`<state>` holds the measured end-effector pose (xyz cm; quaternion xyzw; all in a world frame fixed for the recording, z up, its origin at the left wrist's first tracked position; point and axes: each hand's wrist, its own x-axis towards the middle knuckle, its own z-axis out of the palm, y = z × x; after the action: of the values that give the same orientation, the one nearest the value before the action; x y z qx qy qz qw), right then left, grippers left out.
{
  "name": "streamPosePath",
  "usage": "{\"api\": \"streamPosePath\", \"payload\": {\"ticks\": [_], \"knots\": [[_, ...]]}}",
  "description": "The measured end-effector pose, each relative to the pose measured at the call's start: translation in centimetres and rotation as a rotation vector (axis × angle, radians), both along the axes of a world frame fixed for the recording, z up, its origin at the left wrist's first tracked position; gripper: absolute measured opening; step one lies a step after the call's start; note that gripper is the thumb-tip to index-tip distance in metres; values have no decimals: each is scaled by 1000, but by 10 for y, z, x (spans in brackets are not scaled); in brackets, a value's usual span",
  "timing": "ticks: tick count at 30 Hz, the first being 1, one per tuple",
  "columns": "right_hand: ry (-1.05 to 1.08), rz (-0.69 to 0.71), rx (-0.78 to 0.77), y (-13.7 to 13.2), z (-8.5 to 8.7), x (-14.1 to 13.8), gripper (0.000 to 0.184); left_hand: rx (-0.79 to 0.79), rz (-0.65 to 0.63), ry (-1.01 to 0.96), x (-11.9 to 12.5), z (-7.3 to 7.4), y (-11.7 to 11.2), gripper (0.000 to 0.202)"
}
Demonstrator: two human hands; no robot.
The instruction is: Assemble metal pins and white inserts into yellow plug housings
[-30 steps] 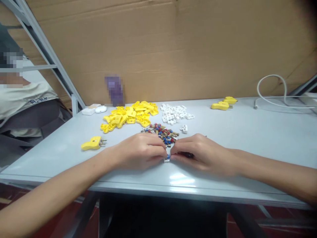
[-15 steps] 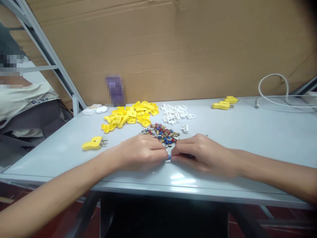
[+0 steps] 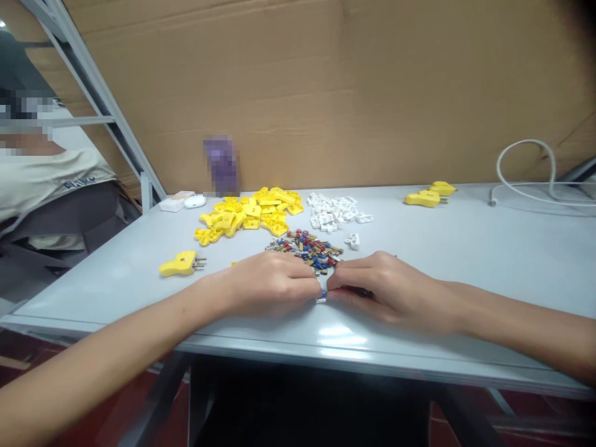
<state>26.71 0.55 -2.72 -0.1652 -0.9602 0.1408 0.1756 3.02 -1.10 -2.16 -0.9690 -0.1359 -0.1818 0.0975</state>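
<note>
Above the table's near edge my left hand (image 3: pixel 279 284) and my right hand (image 3: pixel 379 287) meet, fingertips pinched close together. Between them shows a small white plastic piece (image 3: pixel 321 301), gripped by my left fingers. My right fingertips pinch a small blue-ended pin (image 3: pixel 325 294) against it; most of both parts is covered by the fingers. Just beyond lies a pile of brass pins (image 3: pixel 310 248) with red and blue ends. A single white plastic insert (image 3: pixel 352 241) lies behind my right hand, in front of a heap of white inserts (image 3: pixel 333 211).
Yellow plug shells (image 3: pixel 251 214) are heaped at back left. A yellow plug (image 3: pixel 179 264) lies near my left forearm; yellow plugs (image 3: pixel 423 198) lie at back right by a white cable (image 3: pixel 552 171). A white case (image 3: pixel 194 200) and purple object (image 3: pixel 222 166) stand back left. A person (image 3: pixel 56 180) is at far left.
The whole view has shifted slightly, so everything appears a little further right. My hands keep their pinch on the small parts, with barely any movement of the fingers.
</note>
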Motion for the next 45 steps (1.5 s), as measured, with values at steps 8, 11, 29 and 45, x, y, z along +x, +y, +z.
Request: {"api": "streamPosePath", "payload": {"ticks": [8, 11, 29, 45], "knots": [[-3, -19, 67, -1, -2, 0, 27, 21, -17, -15, -1, -1, 0, 25], [-8, -30, 84, -1, -3, 0, 28, 12, -16, -11, -1, -1, 1, 26], [-48, 0, 86, -1, 0, 1, 29, -42, -38, -12, 0, 2, -2, 25], [-58, -34, 119, -3, -4, -2, 31, -34, -34, -66, 3, -2, -5, 22]]}}
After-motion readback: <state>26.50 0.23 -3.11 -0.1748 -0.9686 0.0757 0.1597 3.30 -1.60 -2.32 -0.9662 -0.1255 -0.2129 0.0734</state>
